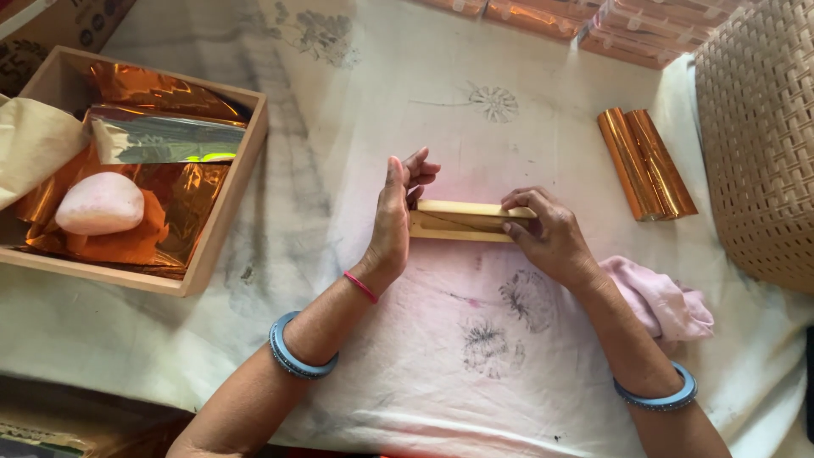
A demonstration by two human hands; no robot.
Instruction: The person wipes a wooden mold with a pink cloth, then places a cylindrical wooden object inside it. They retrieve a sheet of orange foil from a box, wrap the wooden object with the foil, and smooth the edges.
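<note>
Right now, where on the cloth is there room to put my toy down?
Bare cloth lies between the wooden tray and the wooden block, and above the block toward the two copper rolls. More lies below, between the forearms. It is crowded where the left hand and right hand meet, and by the pink cloth.

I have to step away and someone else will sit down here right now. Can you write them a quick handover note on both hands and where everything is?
Left hand: open palm pressed against the left end of the small wooden block.
Right hand: fingers gripping the block's right end.
The block lies bare on the white cloth.
Done: two copper-foil-wrapped bars lie to the right.
Supplies: foil sheets and a pale smooth stone in the wooden tray, left. Pink rag by the right wrist.
Left: this block has no foil on it yet.
</note>
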